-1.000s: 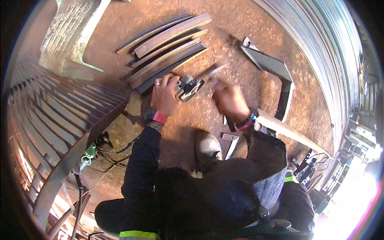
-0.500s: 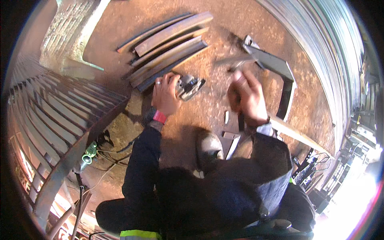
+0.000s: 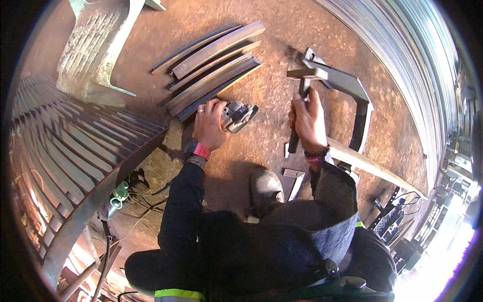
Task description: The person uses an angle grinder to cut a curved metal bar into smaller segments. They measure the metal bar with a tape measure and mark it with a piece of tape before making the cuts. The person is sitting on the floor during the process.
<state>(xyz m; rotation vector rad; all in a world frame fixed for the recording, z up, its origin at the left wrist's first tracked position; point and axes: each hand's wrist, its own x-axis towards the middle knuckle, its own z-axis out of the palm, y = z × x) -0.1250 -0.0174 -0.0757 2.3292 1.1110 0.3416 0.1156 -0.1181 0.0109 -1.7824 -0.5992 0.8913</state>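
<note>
My left hand (image 3: 210, 125), with a ring and a red wristband, is closed around the body of an angle grinder (image 3: 238, 116). The grinder's metal head and guard stick out past my fingers, just above the rusty floor. My right hand (image 3: 312, 123) is wrapped around the dark handle of a hammer (image 3: 306, 74), whose long head lies crosswise beyond my fingers. Beyond the hammer rests an angled dark steel piece (image 3: 352, 83), bent like an open bracket. Several curved steel channel pieces (image 3: 216, 48) lie side by side beyond my left hand.
A slatted metal frame (image 3: 75, 146) rises at the left, with a green-and-silver tool (image 3: 117, 196) and cables beside it. A worn metal seat-like piece (image 3: 95, 48) stands far left. Long metal profiles (image 3: 397, 60) line the right. My boot (image 3: 265, 186) stands near a short channel offcut (image 3: 293, 181).
The hammer and my right hand, blurred by motion before, now show sharply, with the handle more upright in the picture. My left hand still holds the grinder. The view has shifted slightly.
</note>
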